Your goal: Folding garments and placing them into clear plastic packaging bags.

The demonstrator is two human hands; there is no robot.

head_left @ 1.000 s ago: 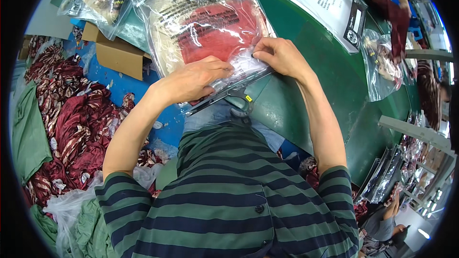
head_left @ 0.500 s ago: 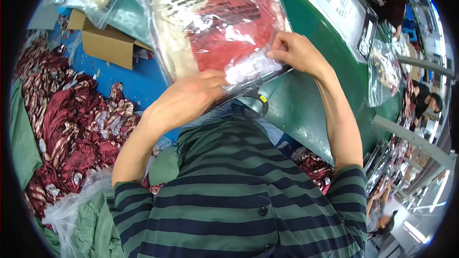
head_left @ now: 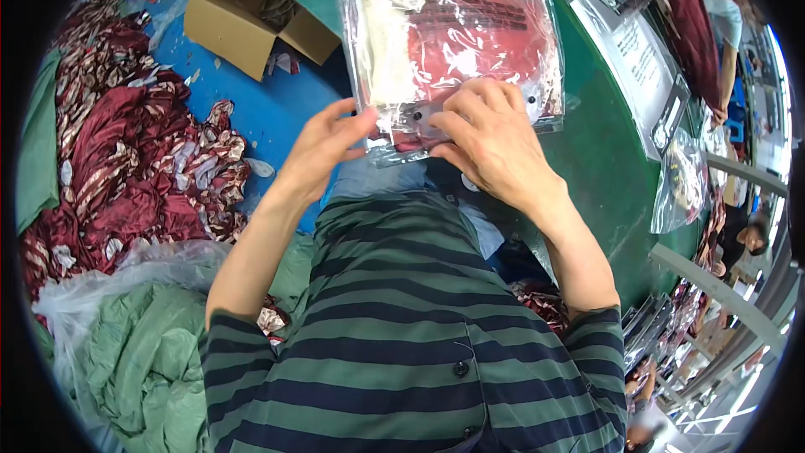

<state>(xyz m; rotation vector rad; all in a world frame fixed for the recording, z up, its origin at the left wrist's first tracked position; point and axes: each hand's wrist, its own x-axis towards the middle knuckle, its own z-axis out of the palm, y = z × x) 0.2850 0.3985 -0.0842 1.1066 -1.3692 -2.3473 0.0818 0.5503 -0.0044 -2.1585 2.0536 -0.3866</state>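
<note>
- The left hand [head_left: 327,143], at upper centre of the frame, had a loosely parted grip, a gap between thumb and fingers, with fingertips at the lower left edge of the clear plastic bag [head_left: 457,46]; no firm pinch showed.
- The right hand [head_left: 495,138] lay over the bag's lower part with fingers bent and the thumb near the bottom edge; the undersides were hidden, so whether that grip was narrow or closed on film could not be told.
- The bag sat at upper centre of the frame, flat and full, with red cloth [head_left: 478,33] and cream cloth [head_left: 381,46] inside.
- It looked light and soft, with slick, crinkly film that would likely slide and bend under a one-sided pull; the side edges and lower corners seemed the best places to take hold, and nothing in it looked fragile.
- Right of the bag lay the green desk [head_left: 599,122], bearing printed clear packaging [head_left: 641,63] at upper right.
- Farther out, an open cardboard box [head_left: 222,29] stood at upper left, above a maroon cloth heap [head_left: 138,184] at the frame's left.
</note>
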